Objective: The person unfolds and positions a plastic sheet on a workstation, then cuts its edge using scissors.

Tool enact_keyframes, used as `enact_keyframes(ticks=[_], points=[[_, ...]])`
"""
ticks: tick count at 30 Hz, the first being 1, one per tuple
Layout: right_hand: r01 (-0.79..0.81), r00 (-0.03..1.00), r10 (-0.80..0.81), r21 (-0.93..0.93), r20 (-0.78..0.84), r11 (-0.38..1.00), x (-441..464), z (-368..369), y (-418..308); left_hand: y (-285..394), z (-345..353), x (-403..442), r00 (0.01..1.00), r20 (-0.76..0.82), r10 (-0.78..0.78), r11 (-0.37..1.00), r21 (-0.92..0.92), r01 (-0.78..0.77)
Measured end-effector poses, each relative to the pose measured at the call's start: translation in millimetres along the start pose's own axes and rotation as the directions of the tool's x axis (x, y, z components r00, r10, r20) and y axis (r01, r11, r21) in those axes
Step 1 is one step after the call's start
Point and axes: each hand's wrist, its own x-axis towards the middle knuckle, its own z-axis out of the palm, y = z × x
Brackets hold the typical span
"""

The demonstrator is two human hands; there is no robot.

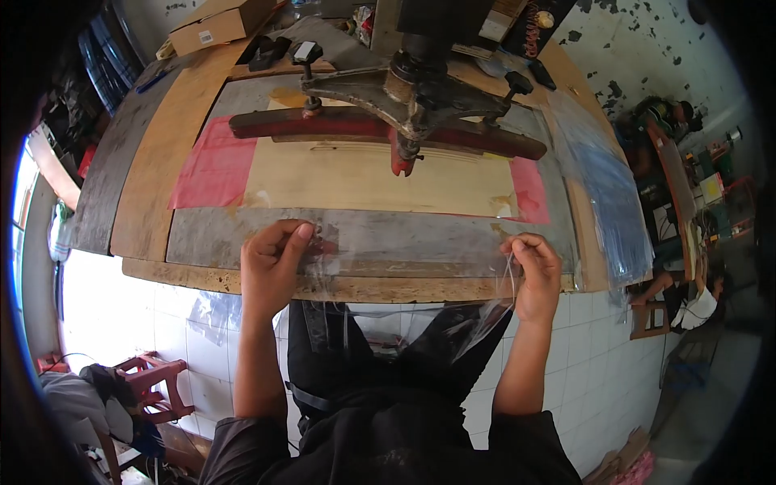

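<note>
the main risk, as i judge it, lies with the thin, clear, crinkled plastic sheet [473, 327]. it looks limp and light, so it could fold over itself, cling to itself or pick up fresh creases if the 2 hands pull unevenly or let the middle sag. the loose lower part hangs past the worn, pale wooden front edge [202, 280] of the counter [141, 166], over the person's black-clothed lap [331, 343], so it could snag on that rough edge or on the clothing. a hard tug might stretch or tear it near the fingertips, where the hold is small. further in, the heavy dark metal bracket [356, 86] and its long red-and-black bar [279, 124] stand over the flat beige panel with pink ends [347, 174]; if a hand or the film goes under there, it could catch on the bar or be pinched should the bar come down.

the sheet lies between the hands, spanning the gap and drooping below them. the left hand [273, 257] is closed, thumb and forefinger pinching its left side above the front edge; the right hand [537, 271] has curled fingers gripping its right side, where the film gathers into narrow folds. both hands are nearer the person than the beige panel and apart from it.
</note>
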Motion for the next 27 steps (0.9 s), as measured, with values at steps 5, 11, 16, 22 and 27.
enact_keyframes(ticks=[5,11,16,22,27], points=[[0.028,0.999,-0.028,-0.012,-0.037,1.000,-8.4,4.7,4.9,4.8,3.8,-5.5,0.995,-0.048,0.092,0.989,0.123,-0.086],[0.371,0.927,-0.375,-0.228,0.029,0.900,-41.1,-6.9,36.6,-23.2,4.9,-53.6,0.891,-0.119,0.439,0.798,0.509,-0.324],[0.649,0.718,-0.684,-0.475,0.127,0.594,-42.4,-7.9,64.4,-66.4,13.2,-62.8,0.704,-0.092,0.705,0.669,0.416,-0.616],[0.707,0.546,-0.826,-0.605,0.136,0.367,-37.3,-1.8,81.3,-74.3,15.5,-61.8,0.640,-0.087,0.763,0.582,0.524,-0.622],[0.749,0.542,-0.824,-0.540,0.165,0.384,-33.0,-4.6,58.2,-69.3,14.7,-62.4,0.652,-0.110,0.751,0.606,0.507,-0.613]])
